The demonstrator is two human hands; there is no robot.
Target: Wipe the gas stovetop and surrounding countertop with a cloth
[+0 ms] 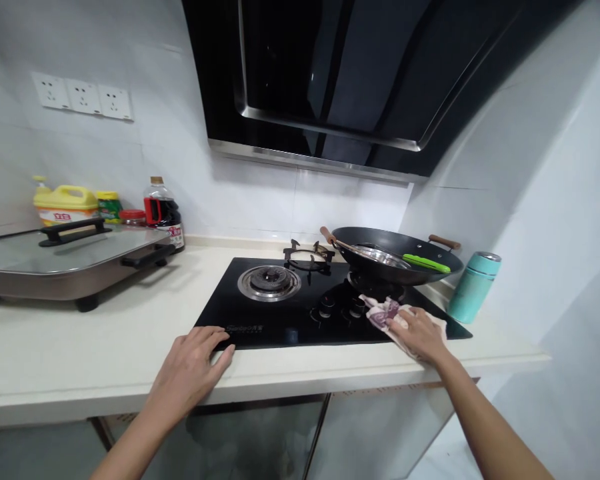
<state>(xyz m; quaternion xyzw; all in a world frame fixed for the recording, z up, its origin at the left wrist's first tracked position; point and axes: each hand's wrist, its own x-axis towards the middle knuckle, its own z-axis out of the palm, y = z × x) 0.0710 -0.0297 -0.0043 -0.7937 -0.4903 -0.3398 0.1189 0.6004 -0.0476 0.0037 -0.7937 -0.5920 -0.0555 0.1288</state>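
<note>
My left hand (193,357) rests at the front left corner of the black gas stove (275,327), fingers stretched out and apart, holding nothing. My right hand (420,333) presses a pale cloth with purple patches (380,315) onto the stove's right front, beside the control knobs (327,306). Its fingers are bent over the cloth. Behind that hand, a black wok (370,235) sits on the right burner, with a metal lid or bowl and a bright green handle (427,263) inside it. The left burner (269,283) is bare, and its pan support (308,257) stands at the stove's back edge.
An electric pan with a glass lid (70,257) occupies the left counter. Behind it are a yellow detergent jug (66,203) and a dark sauce bottle (170,217). A turquoise flask (475,288) stands right of the stove. The range hood (325,73) hangs low above.
</note>
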